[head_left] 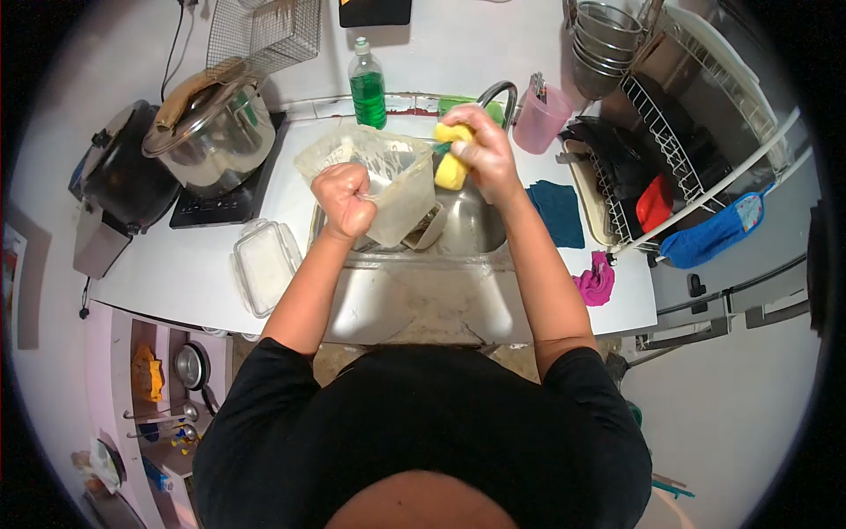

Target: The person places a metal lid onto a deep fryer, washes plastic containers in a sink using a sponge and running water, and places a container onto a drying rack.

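Observation:
Over the metal sink (pixel 471 220), my left hand (pixel 345 201) is closed on the near rim of a translucent plastic container (pixel 401 207), which is tilted and looks wet inside. A yellow sponge (pixel 451 169) with a green part is pinched in my right hand (pixel 485 152), just right of the container and above the basin, beside the curved faucet (pixel 500 91). Under the container, a pale dish (pixel 429 231) lies partly hidden in the sink.
Behind the sink stands a green soap bottle (pixel 368 88). A steel pot (pixel 216 141) and a clear lid (pixel 264 267) are at left. At right are a pink cup (pixel 541 119), a blue cloth (pixel 557 214), a magenta cloth (pixel 597 279) and a dish rack (pixel 670 145).

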Tool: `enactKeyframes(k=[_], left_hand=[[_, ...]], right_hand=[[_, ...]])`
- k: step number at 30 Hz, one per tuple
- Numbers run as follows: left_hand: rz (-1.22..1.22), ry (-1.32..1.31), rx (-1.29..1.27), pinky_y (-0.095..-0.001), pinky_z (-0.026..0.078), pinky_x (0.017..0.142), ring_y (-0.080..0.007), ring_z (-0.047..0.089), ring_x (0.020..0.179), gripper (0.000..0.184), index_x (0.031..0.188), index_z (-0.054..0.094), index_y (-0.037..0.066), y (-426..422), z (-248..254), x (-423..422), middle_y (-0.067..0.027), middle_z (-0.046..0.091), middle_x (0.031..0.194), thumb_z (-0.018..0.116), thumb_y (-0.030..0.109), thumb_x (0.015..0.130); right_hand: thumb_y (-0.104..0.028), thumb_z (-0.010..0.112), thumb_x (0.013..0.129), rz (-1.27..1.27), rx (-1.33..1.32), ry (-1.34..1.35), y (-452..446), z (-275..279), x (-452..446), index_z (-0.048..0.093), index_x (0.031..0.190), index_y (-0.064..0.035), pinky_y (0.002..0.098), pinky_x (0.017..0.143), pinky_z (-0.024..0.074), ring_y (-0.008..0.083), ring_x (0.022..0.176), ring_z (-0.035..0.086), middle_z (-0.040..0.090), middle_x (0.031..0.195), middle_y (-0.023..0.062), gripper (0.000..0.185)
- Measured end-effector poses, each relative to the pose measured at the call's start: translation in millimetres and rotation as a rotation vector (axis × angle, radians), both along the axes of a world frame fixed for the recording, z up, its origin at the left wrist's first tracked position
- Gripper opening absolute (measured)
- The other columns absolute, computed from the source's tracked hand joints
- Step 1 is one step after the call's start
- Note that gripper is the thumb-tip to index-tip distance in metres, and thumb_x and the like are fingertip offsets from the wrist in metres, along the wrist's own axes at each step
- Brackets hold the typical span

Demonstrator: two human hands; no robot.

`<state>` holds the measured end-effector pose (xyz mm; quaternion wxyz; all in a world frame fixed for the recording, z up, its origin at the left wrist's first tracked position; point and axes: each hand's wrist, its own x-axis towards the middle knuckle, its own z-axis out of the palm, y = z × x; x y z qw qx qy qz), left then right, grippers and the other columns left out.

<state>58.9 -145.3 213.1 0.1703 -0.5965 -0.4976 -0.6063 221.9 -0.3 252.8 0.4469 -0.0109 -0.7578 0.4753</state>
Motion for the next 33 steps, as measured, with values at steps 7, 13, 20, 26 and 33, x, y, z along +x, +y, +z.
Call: enactKeyframes(k=[7, 13, 20, 26, 33], left_hand=[[0.005, 0.038, -0.02, -0.0332, 0.026, 0.04, -0.0307, 0.03, 0.04, 0.019, 0.049, 0.033, 0.005, 2, 6, 5, -0.0112, 0.03, 0.046, 0.044, 0.018, 0.039], [-0.05, 0.11, -0.095, -0.0321, 0.024, 0.041, -0.0271, 0.031, 0.042, 0.022, 0.05, 0.031, 0.005, -1, 7, 4, -0.01, 0.029, 0.048, 0.047, 0.014, 0.038], [-0.175, -0.044, -0.223, -0.0324, 0.024, 0.041, -0.0281, 0.031, 0.042, 0.024, 0.049, 0.031, 0.004, 2, -4, -2, -0.0107, 0.029, 0.047, 0.047, 0.017, 0.038], [-0.5, -0.259, -0.327, -0.0292, 0.021, 0.043, -0.0163, 0.028, 0.045, 0.027, 0.05, 0.031, 0.004, 3, -13, -19, -0.0044, 0.028, 0.048, 0.048, 0.021, 0.04], [-0.428, -0.215, -0.483, -0.0289, 0.027, 0.047, -0.0151, 0.035, 0.049, 0.029, 0.056, 0.037, 0.0, 20, -15, -20, -0.0066, 0.033, 0.051, 0.049, 0.026, 0.058]], right_hand=[[-0.001, 0.059, 0.069, 0.033, 0.441, -0.235, -34, 7, -8, 0.058, 0.09, -0.0052, 0.0328, 0.085, 0.0411, 0.0254, 0.092, 0.053, 0.054, 0.095, 0.0096, 0.021], [-0.005, 0.058, 0.078, 0.082, 0.073, -0.062, -20, 10, -14, 0.058, 0.09, -0.0033, 0.0292, 0.084, 0.0414, 0.0181, 0.093, 0.054, 0.056, 0.102, 0.0082, 0.012], [-0.029, 0.043, 0.09, 0.321, 0.33, -0.587, -15, 0, -17, 0.057, 0.099, -0.0036, 0.0316, 0.085, 0.0395, 0.0161, 0.098, 0.051, 0.055, 0.105, 0.005, 0.03], [-0.028, 0.057, 0.08, 0.567, 0.135, -0.719, -7, 0, 0, 0.055, 0.107, -0.0048, 0.0301, 0.085, 0.0398, 0.0159, 0.095, 0.051, 0.056, 0.101, 0.0066, 0.035], [-0.02, 0.058, 0.074, 0.389, 0.086, -0.697, -11, -9, -2, 0.056, 0.098, -0.004, 0.0291, 0.071, 0.0439, 0.0143, 0.078, 0.054, 0.059, 0.086, 0.0042, 0.029]])
